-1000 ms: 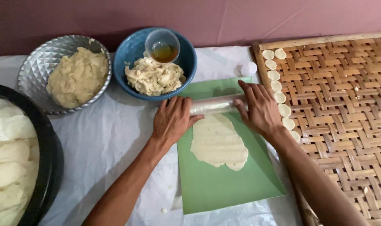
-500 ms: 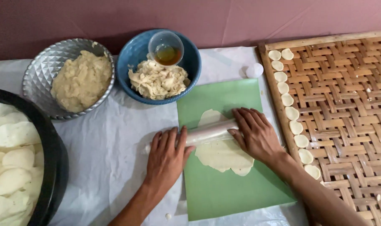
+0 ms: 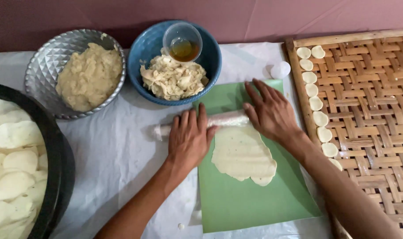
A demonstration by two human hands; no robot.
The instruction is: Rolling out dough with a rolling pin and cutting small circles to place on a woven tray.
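Observation:
A pale sheet of flattened dough (image 3: pixel 243 155) lies on a green mat (image 3: pixel 250 199). A clear-wrapped rolling pin (image 3: pixel 225 119) rests across the dough's far edge. My left hand (image 3: pixel 189 137) presses palm-down on the pin's left part, fingers together and flat. My right hand (image 3: pixel 268 110) presses on its right part, fingers spread and pointing away from me. Neither hand curls around the pin.
A blue bowl (image 3: pixel 144 53) of shredded dough holds a small cup of oil (image 3: pixel 183 44). A silver bowl (image 3: pixel 46 66) holds dough mash. A black pan (image 3: pixel 55 159) of pale discs sits left. A woven tray (image 3: pixel 369 110) with small dough rounds (image 3: pixel 316 104) sits right.
Both hands pushed the rolling pin away from me, from over the middle of the dough back to its far edge. More of the flattened sheet shows below the pin.

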